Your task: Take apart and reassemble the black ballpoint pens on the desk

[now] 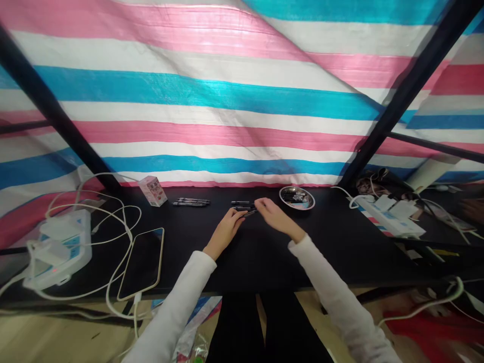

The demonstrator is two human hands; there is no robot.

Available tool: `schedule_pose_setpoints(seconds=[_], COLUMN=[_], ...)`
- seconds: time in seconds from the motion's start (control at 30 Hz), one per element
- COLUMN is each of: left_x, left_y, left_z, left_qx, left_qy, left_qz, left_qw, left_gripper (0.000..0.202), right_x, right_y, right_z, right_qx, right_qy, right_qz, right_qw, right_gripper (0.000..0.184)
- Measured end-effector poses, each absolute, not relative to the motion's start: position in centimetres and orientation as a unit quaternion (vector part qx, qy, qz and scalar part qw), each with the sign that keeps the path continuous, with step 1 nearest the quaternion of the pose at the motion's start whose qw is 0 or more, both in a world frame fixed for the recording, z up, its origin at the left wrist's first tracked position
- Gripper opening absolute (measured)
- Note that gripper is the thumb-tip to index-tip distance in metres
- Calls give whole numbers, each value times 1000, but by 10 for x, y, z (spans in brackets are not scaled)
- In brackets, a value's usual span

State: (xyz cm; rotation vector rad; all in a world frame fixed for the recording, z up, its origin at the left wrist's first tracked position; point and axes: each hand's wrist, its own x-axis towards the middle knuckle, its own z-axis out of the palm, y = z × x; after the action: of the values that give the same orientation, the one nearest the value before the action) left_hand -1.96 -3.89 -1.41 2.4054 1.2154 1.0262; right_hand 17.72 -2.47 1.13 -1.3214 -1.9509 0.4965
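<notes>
My left hand (228, 226) is closed in a pinch on the near end of a dark pen (250, 213) above the black desk (264, 257). The fingers of my right hand (279, 218) are curled together at the pen's other end, where the back of the hand hides what they pinch. Just beyond my fingertips lie dark pen pieces (240, 202). Left of them, several slim pens (191, 201) rest side by side. A round metal bowl (314, 200) beyond my right hand holds small dark and clear pen parts.
A small pink box (153, 191) stands at the back left. Nearer are a phone (141, 264) on a charging cable, loose white cables and a power strip (62, 247). Another power strip (397, 217) lies at the right. Striped sheeting (227, 111) hangs behind the desk between black posts.
</notes>
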Motion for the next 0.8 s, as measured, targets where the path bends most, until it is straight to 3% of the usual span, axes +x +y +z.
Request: schedule_pose_setpoints(seconds=[0.13, 0.27, 0.47, 0.7, 0.8], left_x=[-9, -6, -3, -2, -5], left_y=[-20, 0, 6, -2, -3], left_z=[-20, -24, -30, -32, -28], left_qx=[841, 872, 892, 882, 881], left_qy=[406, 414, 423, 457, 460], left_qz=[343, 260, 159, 114, 103], left_qw=[103, 12, 1, 30, 38], left_gripper=[21, 24, 34, 38, 39], right_x=[165, 173, 188, 190, 191], right_y=[-13, -8, -11, -15, -17], right_z=[-7, -17, -31, -36, -35], right_qx=[-572, -607, -578, -448, -424], right_qy=[-751, -736, -734, -760, -782], right_qz=[171, 187, 222, 227, 211], right_qw=[283, 234, 280, 413, 405], right_gripper=[39, 49, 47, 19, 17])
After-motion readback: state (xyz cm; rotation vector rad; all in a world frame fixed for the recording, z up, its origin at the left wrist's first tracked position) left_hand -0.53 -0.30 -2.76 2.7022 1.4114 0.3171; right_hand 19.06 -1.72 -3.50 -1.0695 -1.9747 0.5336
